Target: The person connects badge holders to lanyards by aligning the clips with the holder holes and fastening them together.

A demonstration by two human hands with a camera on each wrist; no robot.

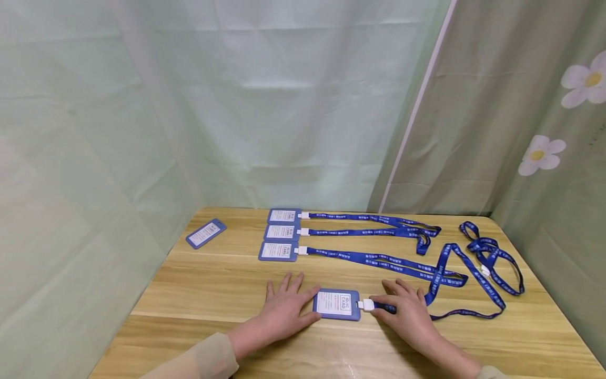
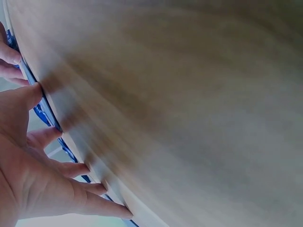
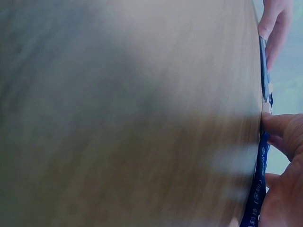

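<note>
A blue ID card holder [image 1: 336,305] lies flat on the wooden table, its white clip [image 1: 368,305] joined at the right end to a blue lanyard [image 1: 445,268]. My left hand [image 1: 286,309] rests with spread, straight fingers at the holder's left end; thumb and index finger touch its corners. Just behind the clip, my right hand [image 1: 409,313] pinches the lanyard between thumb and fingers. In the right wrist view, the printed strap [image 3: 256,198] runs back under that hand. The left wrist view shows the left fingertips [image 2: 35,92] at the holder's edge.
Behind the hands, several card holders [image 1: 278,251] with lanyards [image 1: 379,259] lie in rows. A loose card holder [image 1: 206,233] sits at the far left. Another lanyard [image 1: 497,258] is bunched at the right. Curtains [image 1: 293,105] hang beyond the table [image 1: 199,295].
</note>
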